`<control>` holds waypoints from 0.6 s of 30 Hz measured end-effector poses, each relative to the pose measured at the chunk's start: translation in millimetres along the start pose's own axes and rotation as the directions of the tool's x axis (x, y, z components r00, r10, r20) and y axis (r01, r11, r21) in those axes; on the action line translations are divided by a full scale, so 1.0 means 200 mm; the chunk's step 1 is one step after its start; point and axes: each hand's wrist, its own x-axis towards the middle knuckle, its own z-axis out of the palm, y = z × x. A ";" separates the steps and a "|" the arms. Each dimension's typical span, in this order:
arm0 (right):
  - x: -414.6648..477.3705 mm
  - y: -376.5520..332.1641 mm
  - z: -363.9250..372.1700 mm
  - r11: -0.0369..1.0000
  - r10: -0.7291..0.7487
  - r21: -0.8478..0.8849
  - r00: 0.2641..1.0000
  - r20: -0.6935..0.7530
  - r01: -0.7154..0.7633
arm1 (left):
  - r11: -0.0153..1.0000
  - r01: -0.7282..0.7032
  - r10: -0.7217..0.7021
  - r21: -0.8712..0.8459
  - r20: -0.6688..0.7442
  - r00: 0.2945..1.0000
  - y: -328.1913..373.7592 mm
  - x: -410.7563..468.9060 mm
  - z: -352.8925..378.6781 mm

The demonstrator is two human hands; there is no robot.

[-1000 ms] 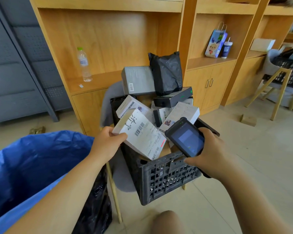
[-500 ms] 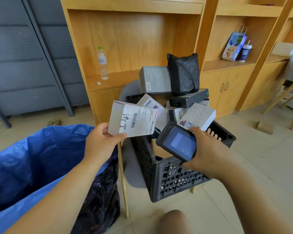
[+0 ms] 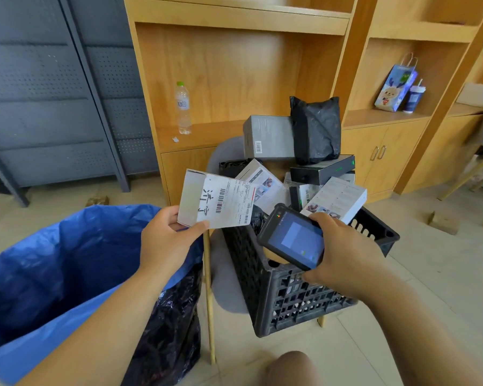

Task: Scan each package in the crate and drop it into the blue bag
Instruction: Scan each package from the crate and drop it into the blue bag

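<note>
Package (image 3: 218, 200) scan is, I judge, the step in hand. Blue bag (image 3: 53, 260) stands open at left. Left hand (image 3: 165, 240) pinches the package by its lower left corner w/ thumb & fingers, in the air just above the bag's right rim. Long axis runs approx. left-right, label face toward the person. Scanner (image 3: 292, 236), top aimed at the label, is gripped by the right hand (image 3: 346, 257) over the crate (image 3: 290, 302) near edge. Next: carry it left, loosen fingers over the bag mouth.
</note>
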 end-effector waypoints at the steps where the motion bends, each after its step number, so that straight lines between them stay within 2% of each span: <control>1: 0.00 0.00 0.00 1.000 0.000 0.001 1.000 0.001 0.000 | 1.000 0.002 -0.002 -0.008 -0.001 1.000 0.00 0.00 0.00; 5: -0.01 -0.05 0.00 1.000 -0.022 0.011 1.000 0.012 0.021 | 0.996 0.054 -0.055 -0.064 -0.017 0.998 -0.04 -0.02 -0.05; 10: 0.03 -0.22 0.04 0.993 -0.106 0.055 0.994 0.019 0.105 | 0.959 0.171 -0.193 -0.224 -0.077 0.978 -0.17 -0.07 -0.22; 15: 0.09 -0.43 0.10 0.978 -0.195 0.094 0.979 0.061 0.189 | 0.951 0.253 -0.284 -0.179 -0.174 0.943 -0.38 -0.14 -0.48; 18: 0.12 -0.54 0.15 0.971 -0.227 0.096 0.969 0.095 0.218 | 0.931 0.344 -0.365 -0.123 -0.246 0.898 -0.52 -0.15 -0.63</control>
